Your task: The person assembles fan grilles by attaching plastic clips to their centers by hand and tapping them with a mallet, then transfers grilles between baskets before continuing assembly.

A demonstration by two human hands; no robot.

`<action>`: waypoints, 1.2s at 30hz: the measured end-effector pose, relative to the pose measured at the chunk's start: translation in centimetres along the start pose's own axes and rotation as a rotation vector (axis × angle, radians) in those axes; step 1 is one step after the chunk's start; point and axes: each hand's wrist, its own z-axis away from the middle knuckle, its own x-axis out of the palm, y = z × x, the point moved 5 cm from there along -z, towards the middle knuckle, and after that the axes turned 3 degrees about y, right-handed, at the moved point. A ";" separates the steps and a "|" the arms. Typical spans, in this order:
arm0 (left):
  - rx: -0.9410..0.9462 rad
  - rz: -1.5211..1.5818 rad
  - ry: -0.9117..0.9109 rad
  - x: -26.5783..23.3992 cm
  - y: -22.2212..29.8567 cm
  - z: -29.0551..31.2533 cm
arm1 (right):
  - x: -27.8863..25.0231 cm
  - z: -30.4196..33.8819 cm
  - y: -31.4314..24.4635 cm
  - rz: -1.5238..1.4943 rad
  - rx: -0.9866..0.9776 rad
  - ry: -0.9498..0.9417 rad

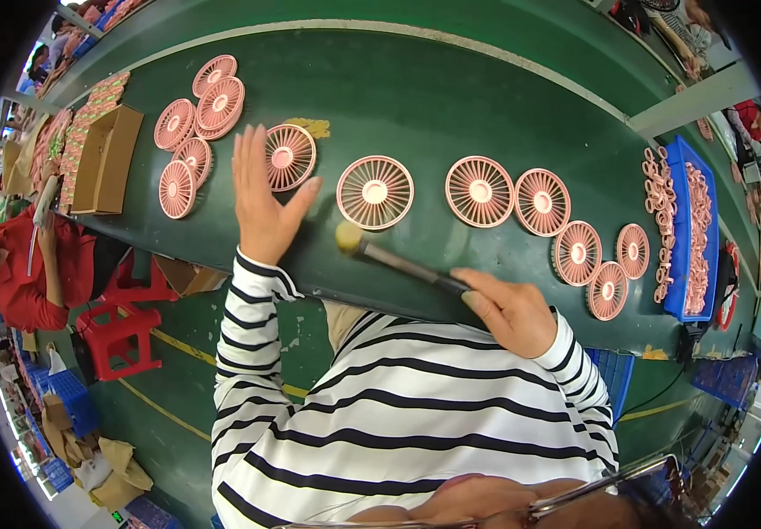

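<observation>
My left hand (263, 196) is open, its fingers stretched out and pointing away from me. It lies along the left side of a round pink fan grille (282, 159) and covers part of that rim; I cannot tell whether it presses on it. My right hand (514, 315) is closed around the dark grip of a small mallet (402, 264) with a metal shaft and a rounded yellowish head. The mallet head is just below another pink fan grille (375, 191), apart from it. Two overlapping grilles, the nearer-left one (480, 191) among them, lie to the right.
More pink grilles (219, 104) are grouped at the far left, and several (577, 253) lie at right. A cardboard box (107, 163) stands on the left end. At right is a blue crate (696, 225) of pink parts, with pink rings (660, 212) alongside. A person in red (28, 269) sits left.
</observation>
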 end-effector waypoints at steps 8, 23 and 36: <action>-0.094 0.151 -0.164 1.2 0.6 0.3 | -0.8 -1.0 0.6 0.182 0.074 0.077; -0.259 0.216 -0.205 1.1 3.3 3.6 | 0.6 -3.5 -1.9 0.172 -0.078 0.130; 0.022 0.202 -0.228 1.6 5.3 3.9 | -4.8 2.8 3.1 0.099 0.057 0.431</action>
